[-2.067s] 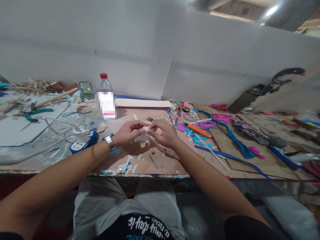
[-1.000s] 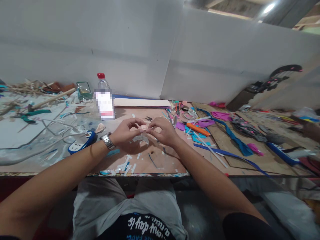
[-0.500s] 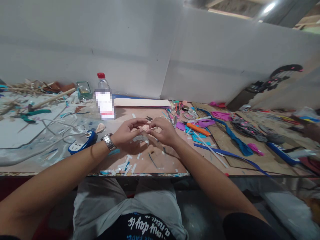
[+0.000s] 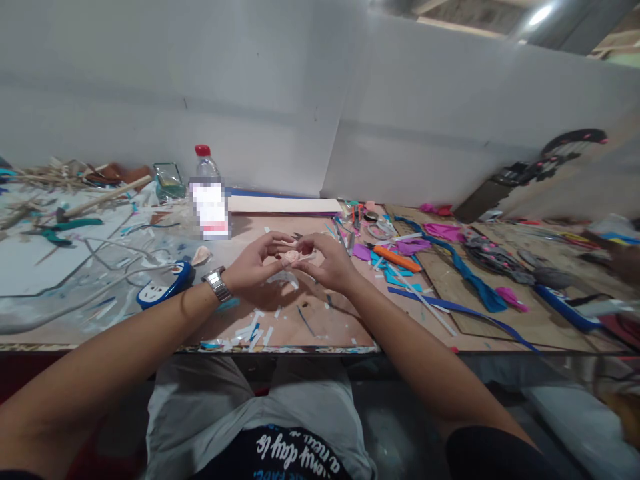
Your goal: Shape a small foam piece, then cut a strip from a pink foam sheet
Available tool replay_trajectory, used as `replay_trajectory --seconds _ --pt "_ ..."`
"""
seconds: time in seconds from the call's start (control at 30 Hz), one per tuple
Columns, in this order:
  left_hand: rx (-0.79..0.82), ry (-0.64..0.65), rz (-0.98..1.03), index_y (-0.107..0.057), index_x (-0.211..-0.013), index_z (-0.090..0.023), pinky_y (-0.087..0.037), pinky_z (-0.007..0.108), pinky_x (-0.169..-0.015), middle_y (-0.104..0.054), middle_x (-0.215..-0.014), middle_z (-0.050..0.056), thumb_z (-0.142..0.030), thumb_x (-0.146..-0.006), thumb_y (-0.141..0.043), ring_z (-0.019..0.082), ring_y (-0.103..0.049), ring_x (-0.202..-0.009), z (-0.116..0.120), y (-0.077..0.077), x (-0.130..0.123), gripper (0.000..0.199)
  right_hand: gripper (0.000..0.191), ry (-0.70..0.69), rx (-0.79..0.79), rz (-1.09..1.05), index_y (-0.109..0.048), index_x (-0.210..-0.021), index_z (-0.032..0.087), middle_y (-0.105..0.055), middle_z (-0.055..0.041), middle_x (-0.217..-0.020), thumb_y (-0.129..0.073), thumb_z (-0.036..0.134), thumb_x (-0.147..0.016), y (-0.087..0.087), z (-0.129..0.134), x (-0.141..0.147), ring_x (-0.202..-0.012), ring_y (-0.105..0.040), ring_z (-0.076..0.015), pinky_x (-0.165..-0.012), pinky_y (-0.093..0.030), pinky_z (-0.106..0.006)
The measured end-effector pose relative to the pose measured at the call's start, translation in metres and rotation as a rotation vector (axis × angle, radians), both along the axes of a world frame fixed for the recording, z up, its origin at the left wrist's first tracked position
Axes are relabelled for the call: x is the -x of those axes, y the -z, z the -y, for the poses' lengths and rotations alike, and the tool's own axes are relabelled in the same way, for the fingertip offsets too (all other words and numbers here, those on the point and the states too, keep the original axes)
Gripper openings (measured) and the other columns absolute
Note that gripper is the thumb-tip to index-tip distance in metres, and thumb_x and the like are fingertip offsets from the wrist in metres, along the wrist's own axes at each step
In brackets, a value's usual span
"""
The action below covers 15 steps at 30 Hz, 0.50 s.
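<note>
Between my two hands, just above the table, is a small pale pink rolled piece (image 4: 291,256), like a little rosette. My left hand (image 4: 256,262) holds its left side between thumb and fingers, with a metal watch on the wrist. On the other side my right hand (image 4: 325,262) pinches it near the thumb tip, its fingers curved over the top. A pale strip or flap shows by the right fingers. Another pale pink curled piece (image 4: 202,255) lies on the table left of my left hand.
A red-capped bottle (image 4: 203,160) stands behind my left hand. Blue power strips (image 4: 167,285) lie left and far right. Green-handled pliers (image 4: 75,225), an orange cutter (image 4: 397,259), paper scraps and a blue ribbon (image 4: 470,277) litter the table (image 4: 345,327).
The fingers of both hands have shifted slightly around the pink piece, and more of a gap shows above it. The arms have hardly moved.
</note>
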<state>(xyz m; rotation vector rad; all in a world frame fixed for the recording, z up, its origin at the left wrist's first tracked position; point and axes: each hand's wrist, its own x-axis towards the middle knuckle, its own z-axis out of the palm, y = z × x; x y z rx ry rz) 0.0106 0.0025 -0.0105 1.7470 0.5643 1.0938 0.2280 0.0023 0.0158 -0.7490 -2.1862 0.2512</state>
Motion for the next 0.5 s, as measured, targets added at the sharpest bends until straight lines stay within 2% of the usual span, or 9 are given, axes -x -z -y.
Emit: replay_trajectory --seconds 0.1,0.2,0.4,0.5 --pt "0.020 0.024 -0.014 -0.049 -0.131 -0.019 -0.053 0.038 -0.095 -0.066 -0.126 0.016 -0.032 -0.091 -0.069 0.026 -0.066 -0.116 0.0019 -0.0015 0.0006 0.047 0.034 -0.057 0.002 0.033 -0.067 -0.114 0.022 -0.066 -0.0061 -0.095 -0.071 0.045 -0.089 -0.0006 0.0008 0.0005 -0.088 -0.060 -0.0216 -0.080 -0.046 -0.036" --pt "0.044 0.061 -0.016 -0.044 -0.137 -0.019 -0.053 0.039 -0.095 -0.067 -0.125 0.016 -0.032 -0.092 -0.068 0.026 -0.067 -0.114 0.0025 -0.0013 0.0004 0.053 0.029 -0.092 0.019 0.058 -0.070 -0.116 0.025 -0.062 -0.0059 -0.094 -0.067 0.042 -0.092 0.0007 0.0005 0.0003 -0.092 -0.058 -0.0222 -0.082 -0.047 -0.037" --pt "0.080 0.088 -0.034 -0.051 -0.131 -0.019 -0.051 0.041 -0.098 -0.067 -0.125 0.016 -0.034 -0.091 -0.068 0.026 -0.066 -0.114 0.0019 -0.0008 -0.0011 0.046 0.018 -0.110 0.065 0.062 -0.066 -0.103 0.021 -0.060 -0.0078 -0.101 -0.069 0.034 -0.091 0.0003 0.0020 -0.0004 -0.099 -0.058 -0.0241 -0.088 -0.047 -0.040" --pt "0.084 0.079 -0.035 -0.052 -0.131 -0.019 -0.050 0.039 -0.098 -0.064 -0.127 0.015 -0.036 -0.092 -0.067 0.024 -0.064 -0.115 0.0018 -0.0006 -0.0014 0.045 0.019 -0.105 0.069 0.028 -0.063 -0.102 0.020 -0.060 -0.0068 -0.098 -0.069 0.034 -0.091 -0.0003 0.0024 0.0001 -0.093 -0.057 -0.0222 -0.084 -0.047 -0.038"
